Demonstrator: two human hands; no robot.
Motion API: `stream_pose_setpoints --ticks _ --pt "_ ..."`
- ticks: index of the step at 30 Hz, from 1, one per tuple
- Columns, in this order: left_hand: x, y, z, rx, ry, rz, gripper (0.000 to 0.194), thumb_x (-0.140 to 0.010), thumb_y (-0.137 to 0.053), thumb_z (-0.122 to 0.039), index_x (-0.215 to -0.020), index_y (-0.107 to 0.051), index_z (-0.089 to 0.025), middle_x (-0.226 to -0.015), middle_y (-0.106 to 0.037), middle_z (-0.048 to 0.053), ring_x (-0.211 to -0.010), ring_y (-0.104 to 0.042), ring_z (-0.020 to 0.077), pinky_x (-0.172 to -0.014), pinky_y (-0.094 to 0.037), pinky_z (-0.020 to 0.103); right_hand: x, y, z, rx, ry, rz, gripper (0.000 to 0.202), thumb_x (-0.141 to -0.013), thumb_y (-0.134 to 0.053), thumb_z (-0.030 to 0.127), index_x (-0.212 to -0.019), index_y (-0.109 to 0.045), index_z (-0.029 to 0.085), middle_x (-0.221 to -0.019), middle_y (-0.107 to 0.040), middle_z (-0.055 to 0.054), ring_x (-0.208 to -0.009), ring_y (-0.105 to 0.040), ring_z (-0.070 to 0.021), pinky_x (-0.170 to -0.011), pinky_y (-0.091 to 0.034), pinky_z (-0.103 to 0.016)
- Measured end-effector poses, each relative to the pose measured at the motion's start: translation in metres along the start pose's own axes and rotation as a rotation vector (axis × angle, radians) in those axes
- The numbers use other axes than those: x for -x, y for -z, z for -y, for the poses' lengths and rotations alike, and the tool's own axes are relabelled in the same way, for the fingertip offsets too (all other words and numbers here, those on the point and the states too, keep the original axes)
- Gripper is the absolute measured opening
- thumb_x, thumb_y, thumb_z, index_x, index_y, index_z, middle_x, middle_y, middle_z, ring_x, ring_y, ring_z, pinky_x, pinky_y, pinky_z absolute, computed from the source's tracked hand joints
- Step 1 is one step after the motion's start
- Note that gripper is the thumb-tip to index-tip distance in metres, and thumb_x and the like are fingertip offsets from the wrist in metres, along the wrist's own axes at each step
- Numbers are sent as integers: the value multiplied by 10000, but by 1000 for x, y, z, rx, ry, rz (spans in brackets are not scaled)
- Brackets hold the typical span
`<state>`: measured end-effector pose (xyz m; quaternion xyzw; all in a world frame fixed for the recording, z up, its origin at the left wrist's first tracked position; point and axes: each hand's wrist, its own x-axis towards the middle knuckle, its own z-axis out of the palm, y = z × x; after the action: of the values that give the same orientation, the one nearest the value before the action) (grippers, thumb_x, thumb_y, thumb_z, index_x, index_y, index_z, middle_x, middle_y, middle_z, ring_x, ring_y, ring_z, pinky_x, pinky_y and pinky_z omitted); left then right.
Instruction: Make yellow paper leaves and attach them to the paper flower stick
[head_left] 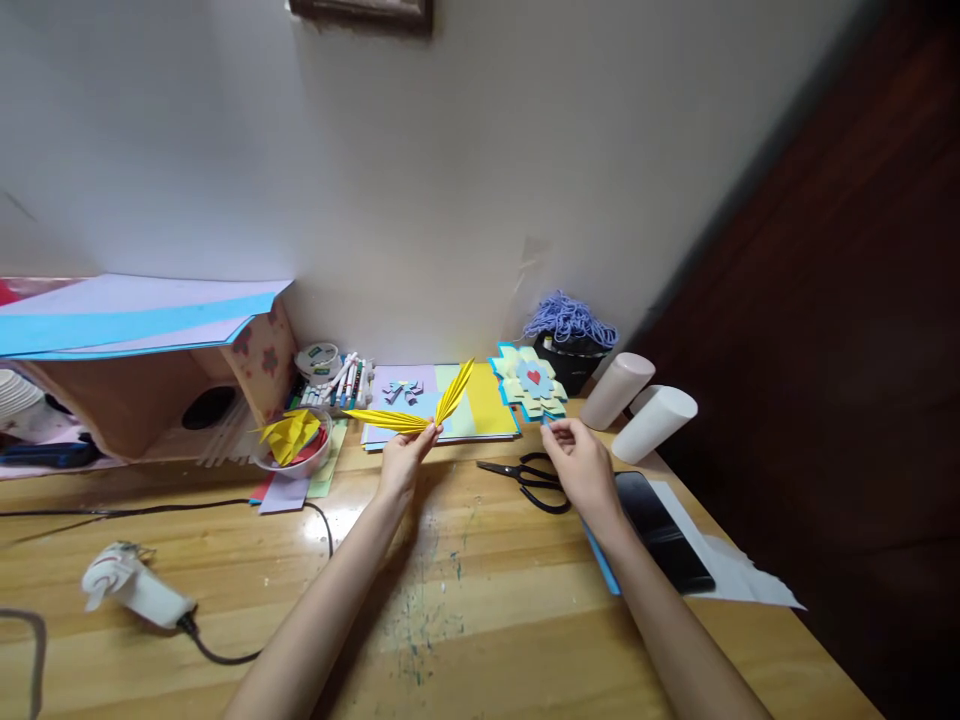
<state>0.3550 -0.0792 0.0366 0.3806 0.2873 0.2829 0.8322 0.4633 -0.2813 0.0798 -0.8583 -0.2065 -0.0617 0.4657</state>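
Observation:
Pinched in my left hand (pixel 406 462) is a yellow pleated paper bow (pixel 454 393), held at its middle with two folded wings spreading left and up. My right hand (pixel 583 468) is closed on the blue stem of a paper flower (pixel 531 382), which has pale yellow-green petals, a blue edge and a red heart at its centre. The flower stands raised above my fingers. Black-handled scissors (pixel 534 482) lie on the table between my hands, just left of the right one. Behind the bow lie coloured paper sheets (pixel 491 408) with a small purple paper piece (pixel 403 391).
On the left, a glue gun (pixel 139 588) trails its cord, near a bowl (pixel 300 462) of paper scraps and a box (pixel 259 365). Markers (pixel 346 382) stand behind. To the right are two white rolls (pixel 654 424), a phone (pixel 664 535) and blue yarn (pixel 571 318) on a black container.

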Motion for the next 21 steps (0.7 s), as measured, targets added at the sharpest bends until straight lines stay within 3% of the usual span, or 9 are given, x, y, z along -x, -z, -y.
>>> stream_pose_setpoints --ticks 4,7,11,15,21 --pt "3 -2 -4 -37 -44 28 309 -527 -797 -224 -784 -698 -84 -762 -711 96 -733 -654 153 -781 -495 274 15 -43 48 -638 -20 263 278 -775 -544 454 -842 -458 197 -615 -562 23 -487 -500 -109 -458 -379 -221" --pt "8 -3 -11 -68 -100 50 314 -517 -792 -254 -759 -690 -81 -739 -701 82 -690 -633 147 -722 -489 265 28 -83 72 -841 -44 299 253 -766 -586 396 -851 -468 190 -622 -503 48 -489 -442 -78 -445 -349 -198" --pt "10 0 -21 -114 -165 41 221 -523 -757 -226 -658 -646 -91 -572 -629 7 -499 -524 87 -526 -438 213 43 -120 81 -960 -23 321 207 -781 -570 354 -870 -479 190 -704 -524 24 -552 -453 -85 -493 -373 -209" --pt "8 3 -24 -148 -197 16 164 -521 -724 -177 -567 -584 -106 -461 -526 -42 -430 -439 62 -462 -378 190 45 -131 78 -975 -23 370 219 -789 -562 347 -918 -484 188 -717 -564 14 -536 -443 -86 -500 -372 -217" --pt "8 1 -29 -164 -219 45 220 -551 -721 -227 -705 -620 -106 -669 -637 35 -607 -554 125 -589 -433 231 40 -127 74 -989 1 363 169 -830 -525 341 -863 -441 197 -720 -618 7 -525 -449 -85 -517 -370 -219"
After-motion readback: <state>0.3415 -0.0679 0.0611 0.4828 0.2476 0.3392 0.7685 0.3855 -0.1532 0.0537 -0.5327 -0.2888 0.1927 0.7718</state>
